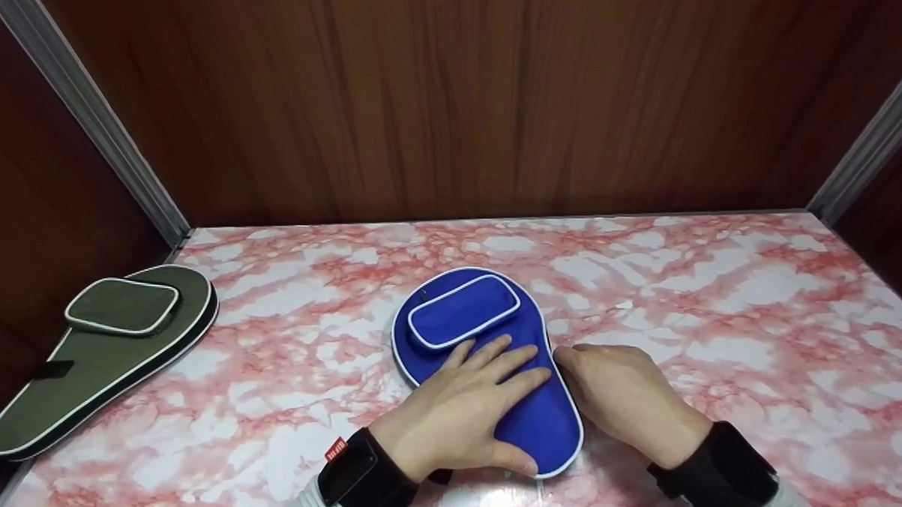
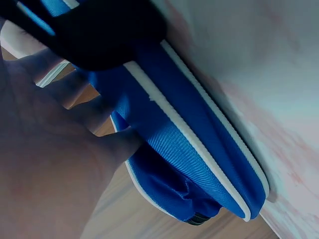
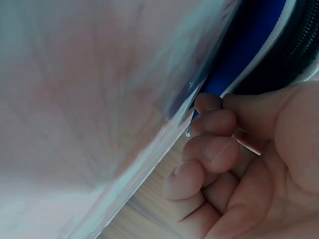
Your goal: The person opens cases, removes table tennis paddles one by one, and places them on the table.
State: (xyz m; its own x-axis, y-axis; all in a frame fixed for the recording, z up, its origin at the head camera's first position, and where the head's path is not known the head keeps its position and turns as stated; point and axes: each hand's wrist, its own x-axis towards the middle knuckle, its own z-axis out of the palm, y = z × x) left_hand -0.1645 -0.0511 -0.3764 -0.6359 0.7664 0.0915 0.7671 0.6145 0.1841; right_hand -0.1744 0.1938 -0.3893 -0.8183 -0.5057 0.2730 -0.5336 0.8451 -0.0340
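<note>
A blue table tennis paddle case [image 1: 546,426] with white piping lies on the table, its round end away from me and a small pocket [image 1: 464,312] on top. My left hand [image 1: 464,415] rests on the case with its fingers spread. At the case's right side, my right hand [image 1: 626,395] has its fingers curled. In the right wrist view, thumb and forefinger pinch at the case's edge, close by the dark zipper [image 3: 305,42]. The zipper pull itself is hidden by the fingertips.
A green paddle case [image 1: 117,366] of the same shape, with a black strap [image 1: 53,369], lies at the table's left edge. Brown wood-grain panels [image 1: 456,103] stand behind and at both sides of the red-and-white marbled table [image 1: 756,317].
</note>
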